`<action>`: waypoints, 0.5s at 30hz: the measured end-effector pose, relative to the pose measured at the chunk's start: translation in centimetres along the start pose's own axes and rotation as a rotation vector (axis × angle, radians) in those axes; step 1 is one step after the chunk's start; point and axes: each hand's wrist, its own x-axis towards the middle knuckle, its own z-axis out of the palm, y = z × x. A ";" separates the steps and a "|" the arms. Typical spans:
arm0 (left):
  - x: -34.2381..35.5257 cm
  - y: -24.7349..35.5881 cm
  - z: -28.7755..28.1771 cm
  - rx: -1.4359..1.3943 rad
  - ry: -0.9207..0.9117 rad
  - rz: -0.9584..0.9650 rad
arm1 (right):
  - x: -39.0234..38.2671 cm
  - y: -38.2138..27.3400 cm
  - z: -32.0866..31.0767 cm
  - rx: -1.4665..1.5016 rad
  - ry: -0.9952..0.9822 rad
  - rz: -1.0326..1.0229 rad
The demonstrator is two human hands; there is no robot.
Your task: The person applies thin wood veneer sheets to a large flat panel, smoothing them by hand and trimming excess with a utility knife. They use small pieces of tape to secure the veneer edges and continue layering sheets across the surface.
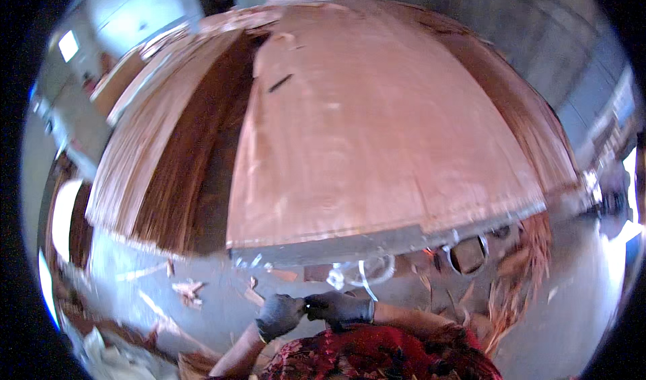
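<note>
My left hand (280,316) and my right hand (340,308), both in dark grey gloves, meet close in front of my red patterned top. Their fingers are curled together, and a tiny bright spot shows between them; what they hold, if anything, is too small to make out. Beyond them lies a wide reddish-brown wood veneer sheet (363,124) on a large stack, its near edge ragged. A short dark mark or slim strip (280,83) shows near its upper left. Neither hand touches the sheet.
Darker veneer stacks lie left (182,171) and right (511,91) of the wide sheet. Below its near edge are a coil of pale strapping (380,271) and a round container (468,255). Splintered veneer scraps (515,292) litter the grey floor (222,313).
</note>
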 end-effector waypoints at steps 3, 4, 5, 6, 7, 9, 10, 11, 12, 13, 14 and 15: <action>-3.8 -1.5 -2.3 -0.089 0.202 -0.199 | 5.3 -1.1 0.0 -0.245 -0.081 -0.162; -5.6 -2.3 -2.6 -0.054 0.240 -0.277 | 7.0 -1.2 0.0 -0.333 -0.140 -0.184; -7.3 -2.9 -2.6 -0.003 0.232 -0.371 | 8.7 -1.1 -0.1 -0.441 -0.197 -0.185; -9.3 -3.9 -2.5 0.023 0.301 -0.489 | 10.1 -1.2 0.4 -0.489 -0.139 -0.166; -11.5 -4.9 -2.4 0.088 0.317 -0.614 | 12.0 -1.5 1.0 -0.607 -0.114 -0.184; -16.0 -7.8 -1.3 0.270 0.257 -0.882 | 15.1 -1.2 2.1 -0.758 -0.077 -0.308; -18.8 -9.6 -0.7 0.312 0.335 -0.965 | 16.0 -1.1 2.2 -0.735 -0.047 -0.383; -22.0 -11.7 -0.1 0.386 0.376 -1.044 | 17.6 -1.2 2.3 -0.795 -0.047 -0.358; -25.3 -13.9 0.7 0.430 0.383 -1.109 | 18.7 -1.3 2.3 -0.831 -0.052 -0.347; -28.6 -16.1 1.8 0.492 0.330 -1.176 | 20.0 -1.2 2.3 -0.867 -0.056 -0.338; -32.2 -18.5 3.0 0.574 0.393 -1.263 | 21.6 -1.5 2.3 -0.890 -0.065 -0.337; -35.6 -20.9 4.6 0.657 0.420 -1.345 | 22.7 -1.5 2.2 -0.914 -0.064 -0.337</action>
